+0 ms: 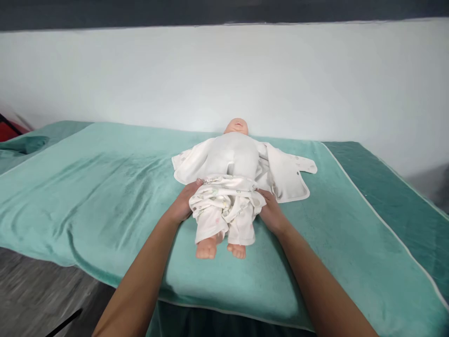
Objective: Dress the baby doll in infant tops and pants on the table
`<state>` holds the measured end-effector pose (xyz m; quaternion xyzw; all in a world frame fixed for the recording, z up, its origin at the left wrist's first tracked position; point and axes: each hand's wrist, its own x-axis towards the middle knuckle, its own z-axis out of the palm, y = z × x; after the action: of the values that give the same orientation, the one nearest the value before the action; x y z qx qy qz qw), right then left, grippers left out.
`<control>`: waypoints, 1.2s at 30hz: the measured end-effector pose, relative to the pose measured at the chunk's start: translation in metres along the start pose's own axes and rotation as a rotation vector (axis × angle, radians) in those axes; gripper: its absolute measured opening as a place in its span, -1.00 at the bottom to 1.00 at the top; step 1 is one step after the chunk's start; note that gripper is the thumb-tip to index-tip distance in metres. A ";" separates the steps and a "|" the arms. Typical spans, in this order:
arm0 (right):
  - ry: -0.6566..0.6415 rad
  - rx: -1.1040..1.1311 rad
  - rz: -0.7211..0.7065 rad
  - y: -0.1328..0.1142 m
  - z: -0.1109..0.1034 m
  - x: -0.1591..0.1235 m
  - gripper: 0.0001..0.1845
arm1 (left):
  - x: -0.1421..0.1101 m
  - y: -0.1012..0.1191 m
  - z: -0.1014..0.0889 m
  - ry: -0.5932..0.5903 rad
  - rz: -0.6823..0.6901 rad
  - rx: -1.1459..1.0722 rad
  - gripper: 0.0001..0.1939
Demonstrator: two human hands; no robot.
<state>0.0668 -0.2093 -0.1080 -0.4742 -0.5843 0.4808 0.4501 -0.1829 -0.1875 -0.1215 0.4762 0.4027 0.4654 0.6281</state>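
A baby doll (235, 157) lies on its back on a green towel (105, 187), head toward the wall and bare feet toward me. It wears white printed trousers (224, 210); an open white jacket (287, 175) spreads out beneath its torso. My left hand (184, 203) grips the trousers' waistband at the doll's left-side hip as I see it. My right hand (270, 208) grips the waistband on the other side. Both hands have fingers curled into the fabric.
The towel covers a table that runs along a pale wall (224, 75). A darker green cover (386, 187) shows at the right. A folded green cloth (24, 144) lies far left. Grey floor (35, 290) is below the near edge.
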 end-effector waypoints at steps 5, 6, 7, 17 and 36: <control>0.280 -0.064 0.006 0.004 -0.008 0.001 -0.57 | 0.005 0.000 -0.007 0.151 0.130 -0.001 -0.48; 0.347 -0.076 0.003 0.005 -0.010 0.002 -0.56 | 0.006 0.001 -0.008 0.181 0.130 -0.030 -0.49; 0.412 -0.074 -0.004 0.005 -0.012 0.004 -0.56 | 0.008 0.001 -0.008 0.214 0.132 -0.056 -0.50; 0.373 -0.115 -0.298 0.009 -0.014 0.022 -0.78 | 0.017 0.010 0.000 0.103 0.206 0.281 -0.63; 0.279 0.085 0.092 0.002 -0.025 0.097 -0.69 | 0.102 0.013 -0.003 0.508 0.116 0.420 -0.80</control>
<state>0.0777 -0.1102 -0.0997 -0.5432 -0.4728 0.4548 0.5239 -0.1641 -0.0869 -0.1164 0.4863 0.6056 0.5110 0.3683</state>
